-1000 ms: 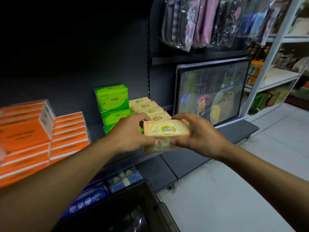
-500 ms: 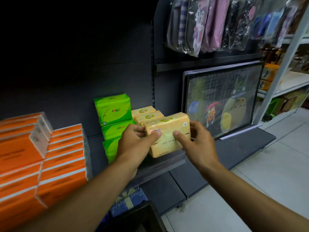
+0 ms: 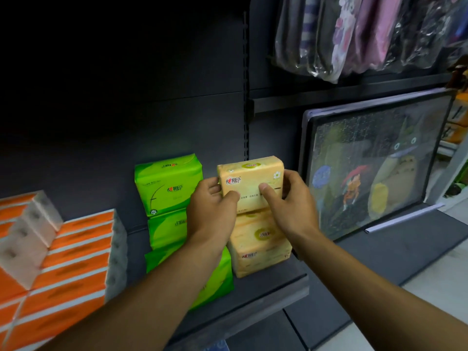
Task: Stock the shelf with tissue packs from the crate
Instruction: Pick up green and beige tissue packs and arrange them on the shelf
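Note:
A yellow tissue pack (image 3: 249, 178) stands upright against the dark back panel, on top of the row of yellow packs (image 3: 258, 243) on the shelf (image 3: 276, 287). My left hand (image 3: 215, 209) grips its left side with the thumb on the front face. My right hand (image 3: 288, 201) grips its right side, thumb also on the front. Green tissue packs (image 3: 167, 188) are stacked just left of the yellow ones. The crate is out of view.
Orange tissue packs (image 3: 73, 264) fill the shelf's left end. A framed cartoon picture (image 3: 374, 163) leans on the lower ledge to the right. Bagged goods (image 3: 354, 34) hang above it. Pale floor shows at the lower right.
Both hands carried the yellow pack up and back, from in front of the shelf onto the top of the yellow row. The view moved closer and the crate dropped out of sight.

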Demonstrator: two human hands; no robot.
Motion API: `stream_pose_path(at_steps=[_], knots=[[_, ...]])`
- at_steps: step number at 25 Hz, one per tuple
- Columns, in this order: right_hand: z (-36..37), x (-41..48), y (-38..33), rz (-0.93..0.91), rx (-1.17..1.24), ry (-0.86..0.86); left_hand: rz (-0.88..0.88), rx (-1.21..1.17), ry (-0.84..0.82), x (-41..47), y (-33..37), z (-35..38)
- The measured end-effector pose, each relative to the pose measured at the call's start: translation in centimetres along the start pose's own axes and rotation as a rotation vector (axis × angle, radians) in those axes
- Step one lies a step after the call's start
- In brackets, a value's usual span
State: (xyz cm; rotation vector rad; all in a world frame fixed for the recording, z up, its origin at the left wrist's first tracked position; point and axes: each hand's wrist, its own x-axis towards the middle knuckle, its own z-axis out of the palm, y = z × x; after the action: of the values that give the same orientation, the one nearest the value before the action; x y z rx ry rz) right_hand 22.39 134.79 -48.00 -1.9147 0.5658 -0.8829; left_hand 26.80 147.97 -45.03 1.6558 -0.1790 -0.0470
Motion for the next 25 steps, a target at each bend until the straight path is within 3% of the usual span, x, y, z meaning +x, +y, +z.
stream_pose_path(at_steps=[13, 25], knots=[[7.0, 7.4, 1.4, 0.071, -0.076, -0.064, -0.025, 0.244, -0.107, 4.3, -1.1, 2.2], [9.3, 7.8, 0.2, 0.079, -0.125, -0.076, -0.054, 0.33, -0.136, 5.6, -1.3, 1.8]])
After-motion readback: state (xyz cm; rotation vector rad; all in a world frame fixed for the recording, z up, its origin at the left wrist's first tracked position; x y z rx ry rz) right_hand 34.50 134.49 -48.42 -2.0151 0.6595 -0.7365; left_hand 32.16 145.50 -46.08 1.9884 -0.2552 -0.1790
